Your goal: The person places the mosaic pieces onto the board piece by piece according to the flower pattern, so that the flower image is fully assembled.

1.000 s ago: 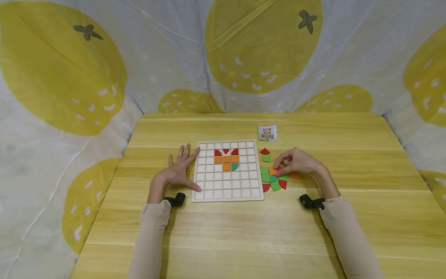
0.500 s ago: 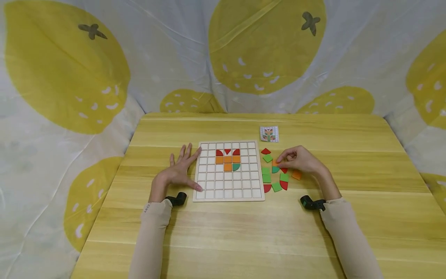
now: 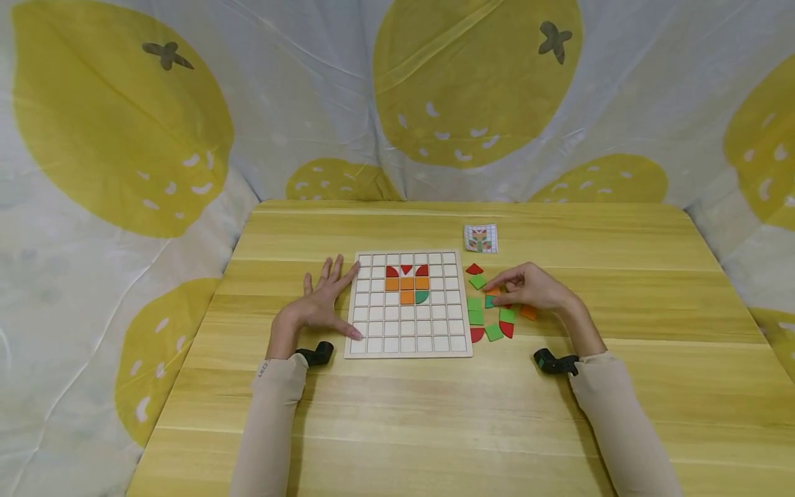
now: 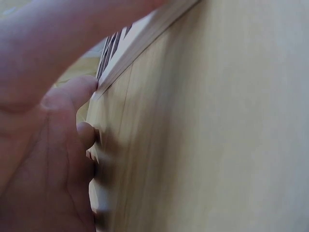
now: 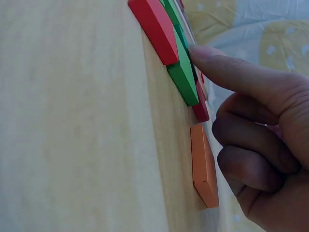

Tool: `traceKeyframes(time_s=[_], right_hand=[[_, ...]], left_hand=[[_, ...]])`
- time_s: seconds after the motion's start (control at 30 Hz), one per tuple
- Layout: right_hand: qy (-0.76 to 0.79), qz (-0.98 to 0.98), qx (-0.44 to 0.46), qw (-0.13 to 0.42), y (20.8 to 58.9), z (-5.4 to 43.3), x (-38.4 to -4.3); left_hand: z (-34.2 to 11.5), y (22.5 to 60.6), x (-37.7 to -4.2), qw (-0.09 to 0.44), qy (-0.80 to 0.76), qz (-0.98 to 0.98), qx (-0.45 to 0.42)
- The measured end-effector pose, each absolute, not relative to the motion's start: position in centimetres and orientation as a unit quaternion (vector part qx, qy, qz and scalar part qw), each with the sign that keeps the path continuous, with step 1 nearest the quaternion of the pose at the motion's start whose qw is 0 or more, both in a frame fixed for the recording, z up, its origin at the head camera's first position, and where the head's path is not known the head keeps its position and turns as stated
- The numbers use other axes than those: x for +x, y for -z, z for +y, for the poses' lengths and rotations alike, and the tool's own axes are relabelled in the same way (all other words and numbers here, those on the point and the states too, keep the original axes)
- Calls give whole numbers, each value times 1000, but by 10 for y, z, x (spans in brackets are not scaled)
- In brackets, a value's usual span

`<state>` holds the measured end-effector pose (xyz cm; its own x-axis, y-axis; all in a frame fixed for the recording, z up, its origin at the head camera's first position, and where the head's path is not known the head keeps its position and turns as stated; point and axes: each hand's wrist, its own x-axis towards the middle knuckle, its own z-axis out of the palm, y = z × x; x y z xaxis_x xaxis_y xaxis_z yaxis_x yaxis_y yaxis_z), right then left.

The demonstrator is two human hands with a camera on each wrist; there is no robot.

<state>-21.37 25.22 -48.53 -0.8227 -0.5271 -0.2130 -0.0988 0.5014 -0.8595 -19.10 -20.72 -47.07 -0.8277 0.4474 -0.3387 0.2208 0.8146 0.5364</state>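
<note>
In the head view a wooden grid board (image 3: 392,328) carries red, orange and teal flat pieces in its upper middle. My left hand (image 3: 317,305) has its fingers spread, thumb and index touching the board's left edge. To the right of the board, my right hand (image 3: 533,286) reaches over the loose pieces. Its thumb tip lies at a teal piece (image 3: 489,301) and its index tip near an orange piece (image 3: 493,290). The other fingers are curled, as the right wrist view shows. I cannot tell whether thumb and index pinch either piece.
Around the right hand lie green squares (image 3: 475,317), red quarter-circles (image 3: 506,330) and an orange square (image 5: 204,166). A small printed pattern card (image 3: 481,239) lies behind them. The wooden table (image 3: 397,428) meets a lemon-print cloth (image 3: 310,83) at its far edge.
The teal and orange pieces have shifted away from me, out of the cluster. A green square near the board has turned. My right thumb and index have spread further apart; the left hand stays.
</note>
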Motion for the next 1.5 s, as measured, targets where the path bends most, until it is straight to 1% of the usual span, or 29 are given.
traceKeyframes(time_s=[0.6,0.8,1.07,1.33,1.5], right_hand=[[450,820,-214,282,479,250,-211],[451,813,-227,291,480,250,-210],[451,821,-217,275,481,246,-211],[432,859,-163,224,479,245,-212],[430,859,-166,224,480,249,-211]], left_hand=[[-207,471,-191,233,-249,922,182],[-207,472,-191,233,-249,922,182],[-208,471,-190,232,-249,923,181],[-208,471,-190,231,-254,922,180],[-208,470,-191,232,-252,922,178]])
